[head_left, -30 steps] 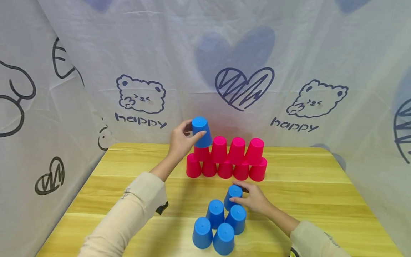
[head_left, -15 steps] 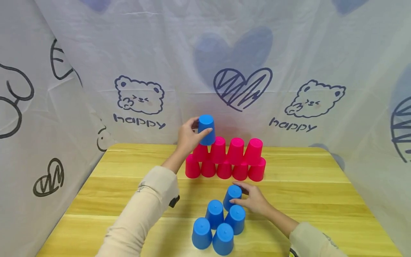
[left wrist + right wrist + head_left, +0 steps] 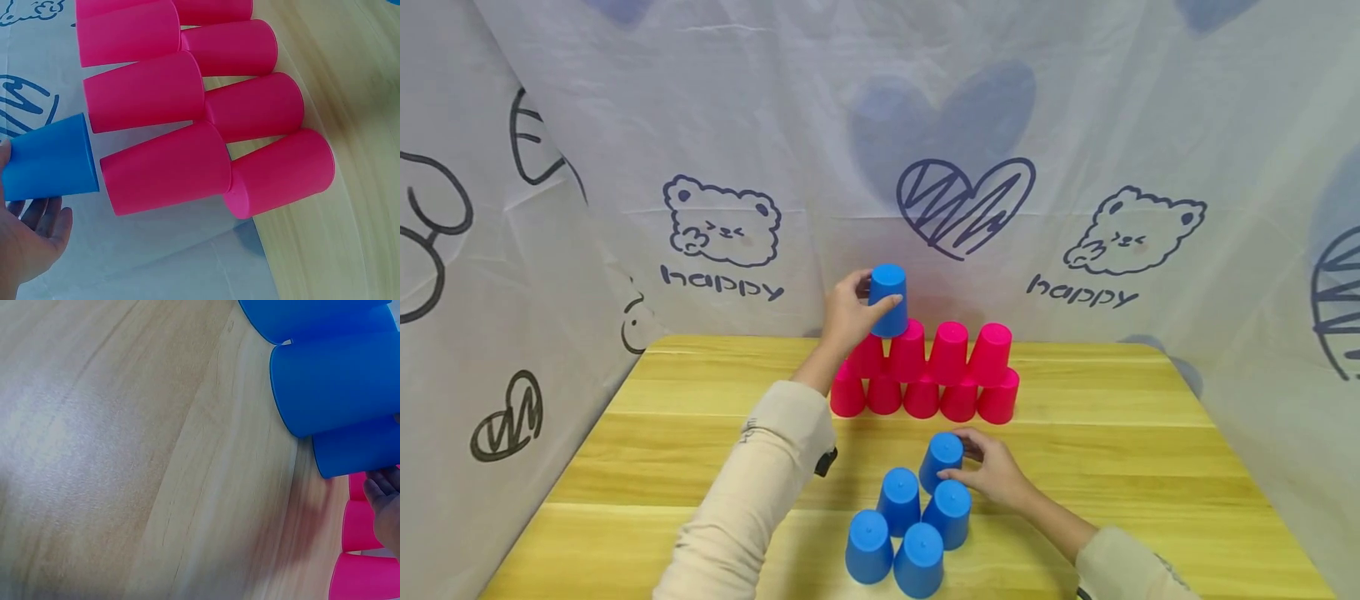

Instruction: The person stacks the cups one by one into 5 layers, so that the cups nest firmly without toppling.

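In the head view my left hand [image 3: 846, 317] holds an upside-down blue cup [image 3: 886, 282] between thumb and fingers, above the left end of the upper row of pink cups [image 3: 950, 352]. That row stands on a longer lower row of pink cups [image 3: 921, 400]. From the left wrist, the held blue cup [image 3: 53, 159] shows a narrow gap to the nearest pink cup [image 3: 165, 169]. My right hand [image 3: 996, 473] grips another upside-down blue cup [image 3: 942, 460] on the table, thumb on one side and fingers on the other. Its fingers are partly cut off in the right wrist view.
Several more upside-down blue cups [image 3: 919, 560] stand close together on the wooden table [image 3: 1112, 467], in front of the gripped one. A white printed cloth [image 3: 850, 142] hangs behind the table and along its sides.
My left hand has carried its blue cup to the right and slightly up over the pink rows. The right hand stays at its cup with hardly any movement.
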Demonstrator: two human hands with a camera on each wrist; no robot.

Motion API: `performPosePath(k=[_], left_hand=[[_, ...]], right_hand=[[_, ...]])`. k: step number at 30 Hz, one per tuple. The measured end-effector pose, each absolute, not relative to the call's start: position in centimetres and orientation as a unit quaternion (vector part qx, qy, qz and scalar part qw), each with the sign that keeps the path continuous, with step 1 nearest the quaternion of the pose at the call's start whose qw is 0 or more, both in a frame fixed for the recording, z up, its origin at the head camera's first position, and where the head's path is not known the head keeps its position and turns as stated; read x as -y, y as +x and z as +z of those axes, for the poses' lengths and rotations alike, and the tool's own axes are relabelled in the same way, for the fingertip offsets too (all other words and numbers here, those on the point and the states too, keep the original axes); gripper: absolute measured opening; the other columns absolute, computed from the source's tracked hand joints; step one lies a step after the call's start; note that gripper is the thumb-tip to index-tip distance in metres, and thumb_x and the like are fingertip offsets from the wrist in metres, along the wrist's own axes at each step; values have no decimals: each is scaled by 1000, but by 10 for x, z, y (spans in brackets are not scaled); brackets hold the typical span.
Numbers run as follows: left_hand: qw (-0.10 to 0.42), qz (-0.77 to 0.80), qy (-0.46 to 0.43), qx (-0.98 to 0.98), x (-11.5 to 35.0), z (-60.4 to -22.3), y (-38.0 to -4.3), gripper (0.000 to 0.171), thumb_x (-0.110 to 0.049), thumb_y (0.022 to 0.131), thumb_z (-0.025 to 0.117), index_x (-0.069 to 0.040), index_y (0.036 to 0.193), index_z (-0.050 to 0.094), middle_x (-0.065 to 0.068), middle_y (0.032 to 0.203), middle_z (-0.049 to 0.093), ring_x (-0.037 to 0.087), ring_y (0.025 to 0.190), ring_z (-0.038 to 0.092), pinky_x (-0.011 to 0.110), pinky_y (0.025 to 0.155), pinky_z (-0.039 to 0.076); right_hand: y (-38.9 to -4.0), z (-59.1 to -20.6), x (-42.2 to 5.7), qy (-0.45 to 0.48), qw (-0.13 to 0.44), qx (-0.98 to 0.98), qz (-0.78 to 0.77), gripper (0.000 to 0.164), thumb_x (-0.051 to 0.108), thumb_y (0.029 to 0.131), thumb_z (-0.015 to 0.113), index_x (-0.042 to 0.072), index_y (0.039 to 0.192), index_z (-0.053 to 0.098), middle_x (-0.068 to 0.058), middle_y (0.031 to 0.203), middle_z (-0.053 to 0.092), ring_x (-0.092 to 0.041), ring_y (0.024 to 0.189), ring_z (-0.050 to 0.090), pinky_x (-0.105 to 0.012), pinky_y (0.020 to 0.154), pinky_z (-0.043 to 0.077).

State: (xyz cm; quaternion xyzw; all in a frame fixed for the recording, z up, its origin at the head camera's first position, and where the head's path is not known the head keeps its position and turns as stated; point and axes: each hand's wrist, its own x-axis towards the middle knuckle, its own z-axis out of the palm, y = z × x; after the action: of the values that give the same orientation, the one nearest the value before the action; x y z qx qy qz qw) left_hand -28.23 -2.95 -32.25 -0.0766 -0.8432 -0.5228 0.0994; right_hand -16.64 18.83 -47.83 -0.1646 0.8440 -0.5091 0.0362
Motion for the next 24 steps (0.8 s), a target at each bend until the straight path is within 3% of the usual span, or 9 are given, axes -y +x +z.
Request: performPosePath(k=[17, 24], left_hand=[[95, -518, -59, 848, 34, -325, -283, 56, -25, 84, 68, -4, 131, 48, 17, 125, 57, 32, 115, 56, 43, 96, 48], [88, -519, -55, 848, 34, -326, -283, 56, -25, 85, 67, -5, 132, 46, 16, 127, 56, 32, 117, 54, 42, 97, 47]], right_hand=[[-166, -469, -191, -136, 26, -849, -510, 49, 20, 79, 74, 3, 120, 55, -15, 113, 63, -34, 108, 60, -48, 93, 49], [-168, -457, -194, -143, -10, -854, -500, 46, 18, 79, 74, 3, 118, 55, -14, 112, 63, -32, 106, 60, -47, 91, 50]])
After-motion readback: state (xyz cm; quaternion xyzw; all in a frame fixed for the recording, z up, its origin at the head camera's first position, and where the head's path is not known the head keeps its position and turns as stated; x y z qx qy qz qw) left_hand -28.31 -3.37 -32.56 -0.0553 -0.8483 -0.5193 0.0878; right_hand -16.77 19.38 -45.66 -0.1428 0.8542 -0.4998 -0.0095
